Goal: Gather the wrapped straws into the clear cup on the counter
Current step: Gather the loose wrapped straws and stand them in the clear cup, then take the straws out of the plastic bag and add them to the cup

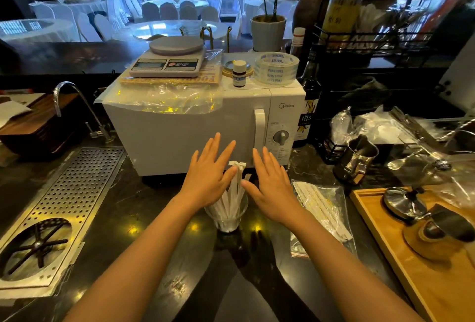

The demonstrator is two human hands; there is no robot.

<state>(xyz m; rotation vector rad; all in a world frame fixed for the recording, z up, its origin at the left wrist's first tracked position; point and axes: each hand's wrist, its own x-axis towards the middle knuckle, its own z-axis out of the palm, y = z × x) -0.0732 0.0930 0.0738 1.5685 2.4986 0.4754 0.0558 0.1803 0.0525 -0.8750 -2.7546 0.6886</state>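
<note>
A clear cup stands on the dark counter in front of the microwave, with a bunch of white wrapped straws upright in it. My left hand is flat and open on the left of the bunch, its thumb touching the straws. My right hand is flat and open on the right, its thumb close to the straws. Neither hand grips anything. More wrapped straws lie in a clear plastic bag on the counter to the right of the cup.
A white microwave stands just behind the cup, with a scale and tape rolls on top. A perforated drain tray and tap lie left. A wooden tray with metal tools sits right; a steel jug stands behind it.
</note>
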